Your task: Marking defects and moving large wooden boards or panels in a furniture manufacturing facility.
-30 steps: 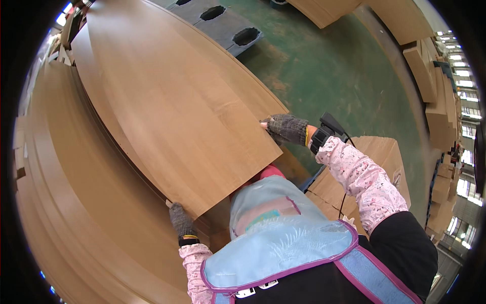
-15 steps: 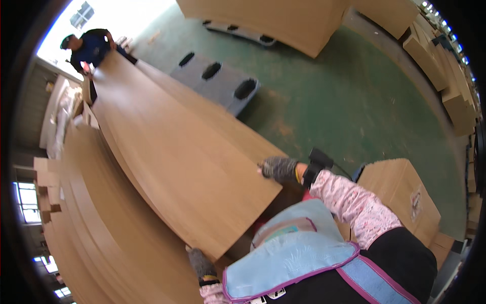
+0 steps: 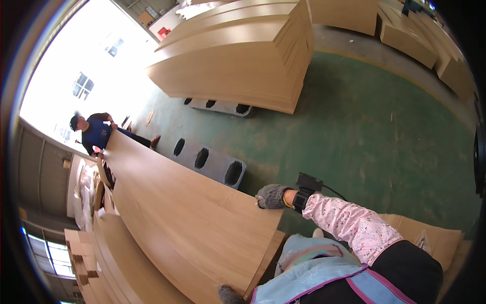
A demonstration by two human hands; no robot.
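The wood panel [image 3: 177, 223], long and light brown, runs from the person's chest away to the upper left, lying over a stack of like boards [image 3: 109, 263]. The right hand [image 3: 272, 196] (in a grey knit glove, a black device strapped at the wrist) is closed over the panel's near right corner, fingers curled on its edge. The left hand [image 3: 229, 294], also gloved, shows only as a sliver at the panel's near lower edge; whether it is clamped or spread cannot be told. At the far end a co-worker [image 3: 96, 133] in dark blue holds the panel. A grey plastic pallet [image 3: 210, 163] sits on the green floor [image 3: 364, 131] beside a tall board stack [image 3: 238, 55].
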